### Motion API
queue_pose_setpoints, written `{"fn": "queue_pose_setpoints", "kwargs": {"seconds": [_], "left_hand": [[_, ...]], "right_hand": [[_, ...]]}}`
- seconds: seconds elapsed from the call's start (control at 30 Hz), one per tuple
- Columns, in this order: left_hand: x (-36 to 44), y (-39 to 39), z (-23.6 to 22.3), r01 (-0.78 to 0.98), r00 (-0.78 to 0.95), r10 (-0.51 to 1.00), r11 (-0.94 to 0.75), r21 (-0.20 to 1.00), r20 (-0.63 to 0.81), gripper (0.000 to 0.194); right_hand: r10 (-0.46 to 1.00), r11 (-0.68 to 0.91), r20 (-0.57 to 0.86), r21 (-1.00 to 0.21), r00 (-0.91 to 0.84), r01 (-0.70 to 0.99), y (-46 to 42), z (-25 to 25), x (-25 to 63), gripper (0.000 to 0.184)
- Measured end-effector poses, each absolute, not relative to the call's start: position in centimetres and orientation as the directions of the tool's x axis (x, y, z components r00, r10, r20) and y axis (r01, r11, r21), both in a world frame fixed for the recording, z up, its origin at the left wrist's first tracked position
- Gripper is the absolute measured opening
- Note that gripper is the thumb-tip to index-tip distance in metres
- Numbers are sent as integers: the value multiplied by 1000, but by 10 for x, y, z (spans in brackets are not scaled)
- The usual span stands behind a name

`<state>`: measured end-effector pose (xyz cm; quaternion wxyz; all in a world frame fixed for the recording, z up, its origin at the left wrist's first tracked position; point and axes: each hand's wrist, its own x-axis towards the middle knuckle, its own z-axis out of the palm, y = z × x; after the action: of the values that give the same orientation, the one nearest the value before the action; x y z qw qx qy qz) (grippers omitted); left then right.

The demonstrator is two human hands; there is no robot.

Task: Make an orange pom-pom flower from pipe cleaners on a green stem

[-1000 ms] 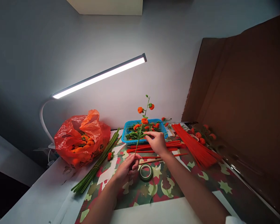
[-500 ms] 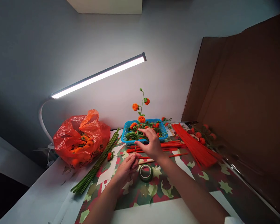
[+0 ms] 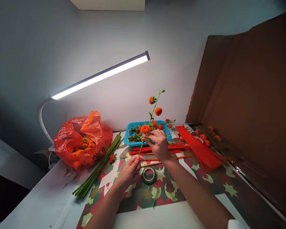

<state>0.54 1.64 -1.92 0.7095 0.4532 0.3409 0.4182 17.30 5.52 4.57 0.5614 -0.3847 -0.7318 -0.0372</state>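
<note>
A craft flower stem (image 3: 155, 108) with fuzzy orange blooms and green leaves stands tilted to the right before me. Its lower end is pinched between the thumb and fingers of my left hand (image 3: 131, 167). Higher up, below the lowest orange bloom, my right hand (image 3: 159, 144) has its fingers closed around the stem and a green leaf. On the table just below the hands sits a roll of green tape (image 3: 149, 176). Behind the stem is a blue plastic basket (image 3: 128, 140) holding more orange flowers and greenery, partly hidden by my right hand.
An orange plastic bag (image 3: 69, 133) of orange blooms stands left, beside a bundle of green stems (image 3: 97, 170). Red strips (image 3: 197, 146) lie to the right, near loose orange balls (image 3: 206, 140). A lit lamp (image 3: 102, 76) hangs above; a cardboard sheet (image 3: 248, 79) rises at right.
The flower stem has turned and its top now leans right. My right hand has moved slightly rightward, and its fingers have closed in on the stem. My left hand stays at the lower end.
</note>
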Motion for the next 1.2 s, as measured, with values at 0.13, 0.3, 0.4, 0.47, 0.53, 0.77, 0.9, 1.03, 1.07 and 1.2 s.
{"fn": "queue_pose_setpoints", "kwargs": {"seconds": [0.13,0.3,0.4,0.47,0.53,0.77,0.9,1.03,1.07,1.2], "left_hand": [[5,17,-19,-277,416,904,234,932,-104,43],[5,18,-19,-257,408,908,216,942,-97,45],[6,17,-19,-225,395,914,197,954,-95,48],[6,17,-19,-192,378,921,175,966,-92,50],[7,16,-20,-146,346,935,143,979,-85,51],[-14,36,-11,125,-13,989,-142,982,145,53],[-36,63,4,402,-138,941,-231,886,308,40],[-44,98,12,614,-82,928,-241,751,365,33],[-45,107,13,652,-45,930,-249,716,365,31],[-46,142,14,764,93,950,-261,590,300,29]], "right_hand": [[551,689,829,-386,-97,614,56,47,177,12],[541,691,833,-360,-118,626,55,49,180,14],[532,692,839,-355,-113,629,55,49,180,13],[525,695,845,-355,-105,625,56,49,179,12],[525,694,846,-367,-87,619,56,50,178,10],[537,731,842,-431,-54,529,48,69,193,11],[485,729,860,-496,155,471,46,85,223,22],[444,699,816,-574,370,428,50,94,252,27],[435,697,803,-586,406,413,52,95,258,28],[425,696,753,-627,502,351,56,96,274,28]]}}
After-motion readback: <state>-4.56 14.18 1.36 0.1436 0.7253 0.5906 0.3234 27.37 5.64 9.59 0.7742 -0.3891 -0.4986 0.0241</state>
